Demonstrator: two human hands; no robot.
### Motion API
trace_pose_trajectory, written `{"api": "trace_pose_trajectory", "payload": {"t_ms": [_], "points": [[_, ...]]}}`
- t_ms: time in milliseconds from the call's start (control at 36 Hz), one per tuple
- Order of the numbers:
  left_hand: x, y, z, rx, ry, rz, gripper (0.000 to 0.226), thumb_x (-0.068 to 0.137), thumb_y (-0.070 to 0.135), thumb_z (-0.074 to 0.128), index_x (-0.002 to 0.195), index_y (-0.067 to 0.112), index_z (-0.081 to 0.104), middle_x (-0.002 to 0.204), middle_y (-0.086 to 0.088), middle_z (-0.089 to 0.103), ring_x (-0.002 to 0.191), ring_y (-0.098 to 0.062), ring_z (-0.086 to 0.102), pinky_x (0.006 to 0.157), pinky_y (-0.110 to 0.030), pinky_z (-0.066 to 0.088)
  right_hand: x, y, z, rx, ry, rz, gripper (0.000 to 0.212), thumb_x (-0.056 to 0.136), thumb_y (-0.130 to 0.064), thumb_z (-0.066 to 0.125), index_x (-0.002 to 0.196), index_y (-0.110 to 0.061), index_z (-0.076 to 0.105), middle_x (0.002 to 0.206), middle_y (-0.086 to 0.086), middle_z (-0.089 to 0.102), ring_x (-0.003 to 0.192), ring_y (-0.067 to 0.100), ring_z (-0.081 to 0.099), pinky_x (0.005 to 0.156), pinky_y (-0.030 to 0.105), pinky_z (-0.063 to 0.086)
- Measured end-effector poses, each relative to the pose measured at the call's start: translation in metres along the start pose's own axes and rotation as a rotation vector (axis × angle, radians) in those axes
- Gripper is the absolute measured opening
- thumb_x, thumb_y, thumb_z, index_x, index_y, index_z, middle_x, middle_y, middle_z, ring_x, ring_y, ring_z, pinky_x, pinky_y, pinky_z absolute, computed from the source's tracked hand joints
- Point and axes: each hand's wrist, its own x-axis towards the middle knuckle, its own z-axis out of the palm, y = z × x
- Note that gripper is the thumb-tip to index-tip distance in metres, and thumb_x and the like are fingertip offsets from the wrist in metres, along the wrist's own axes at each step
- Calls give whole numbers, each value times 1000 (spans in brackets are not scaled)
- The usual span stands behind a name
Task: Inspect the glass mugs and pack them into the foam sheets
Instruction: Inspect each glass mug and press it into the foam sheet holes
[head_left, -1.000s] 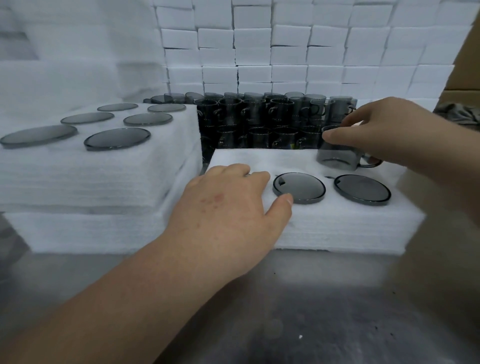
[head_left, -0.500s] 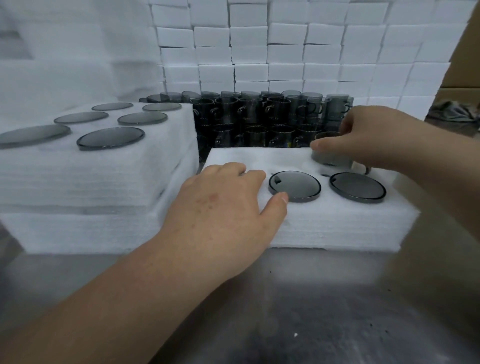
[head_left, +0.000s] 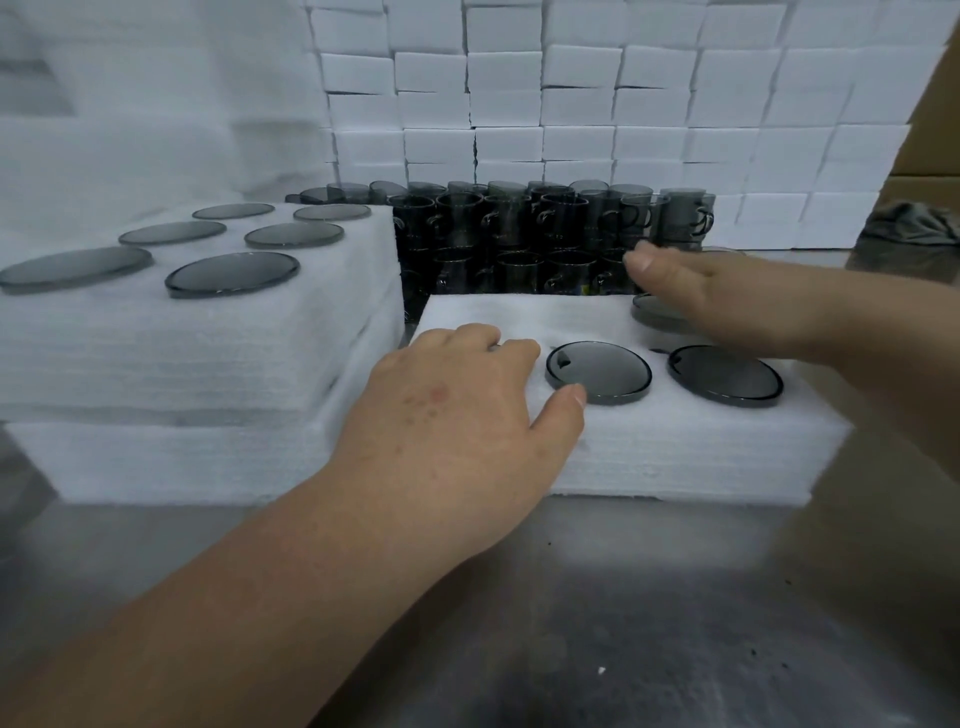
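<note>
Glass mugs (head_left: 597, 371), two of them, sit base-up in the near foam sheets (head_left: 675, 452), where the left hand (head_left: 457, 415) presses flat, fingers straight, thumb at one rim. Behind, the right hand (head_left: 727, 306), fingers extended, pushes a third mug (head_left: 655, 310) into its hole (a skewed push could chip glass or tear foam). Loose mugs (head_left: 519, 228) crowd just beyond, hemming the reach; white foam blocks (head_left: 571, 104) rise stacked behind.

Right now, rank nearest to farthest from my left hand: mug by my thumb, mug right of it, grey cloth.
1. Mug by the thumb, front centre.
2. Mug right of it, front right.
3. Grey cloth, back right.
</note>
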Motion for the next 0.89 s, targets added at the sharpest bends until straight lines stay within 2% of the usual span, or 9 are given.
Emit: {"api": "trace_pose_trajectory", "payload": {"t_ms": [139, 306, 445, 528, 584, 639, 695, 806, 889], "points": [[0, 1, -2, -16, -16, 1, 68, 75, 60, 15, 130, 34, 45, 137, 13, 40, 124, -8, 30, 99, -27, 24, 1, 6, 4, 7, -184, 44, 95, 58, -75, 15, 145, -39, 9, 136, -32, 6, 114, -14, 1, 105, 22, -4], [0, 1, 0, 0, -11, 7, 68, 80, 64, 9, 133, 36, 41, 137, 14, 40, 124, -7, 29, 98, -26, 22, 4, 7, 8, -31, -230, 10, 81, 73, -68, 15, 146, -34, 3, 151, -22, -2, 116, -13, -1, 106, 22, -5], [0, 1, 1, 17, -2, 27, 68, 81, 62, 7, 134, 34, 40, 135, 13, 41, 122, -8, 32, 99, -26, 24, 9, 10, 5, 146, -192, 95, 91, 61, -82, 24, 142, -40, 26, 138, -29, 24, 127, -9, 17, 114, 29, 5], [0, 0, 3, 30, 12, 38, 68, 82, 62, 5, 130, 33, 43, 133, 13, 42, 121, -8, 34, 98, -26, 24, 42, 20, -1, 114, 19, 147, 39, 94, -50, 36, 110, -19, 55, 119, -8, 52, 106, 17, 48, 99, 31, 30], [-1, 0, 3, 40, 28, 42, 71, 78, 63, 2, 127, 34, 45, 131, 14, 43, 120, -7, 35, 97, -26, 25, 57, 21, -11, 127, 226, 185, 35, 94, -38, 40, 93, -8, 58, 108, 2, 61, 97, 26, 54, 92, 35, 39], [-1, 0, 4, 57, 46, 49, 76, 72, 62, -2, 124, 35, 46, 129, 15, 44, 119, -6, 36, 97, -24, 26, 60, 22, -20, 137, 362, 140, 36, 89, -34, 48, 101, -4, 63, 100, 12, 66, 87, 29, 59, 86, 38, 45], [-2, -1, 4, 64, 54, 57, 81, 67, 61, -7, 123, 35, 46, 129, 15, 44, 119, -6, 36, 97, -24, 26, 67, 24, -27, 79, 394, 118, 31, 89, -23, 46, 109, -6, 63, 85, 10, 63, 68, 23, 51, 68, 30, 44], [-2, -1, 4, 57, 71, 60, 81, 66, 60, -8, 123, 36, 45, 127, 16, 45, 119, -6, 36, 98, -23, 26, 98, 26, -32, -153, 328, 140, 44, 90, -11, 39, 131, -21, 51, 130, 8, 52, 105, 28, 51, 82, 28, 39], [-2, 0, 4, 58, 71, 63, 81, 66, 60, -9, 124, 37, 43, 129, 17, 42, 120, -4, 34, 99, -23, 24, 113, 31, -32, -384, 228, 175, 51, 92, -8, 36, 141, -20, 37, 143, 13, 39, 123, 34, 41, 95, 35, 38]]}}
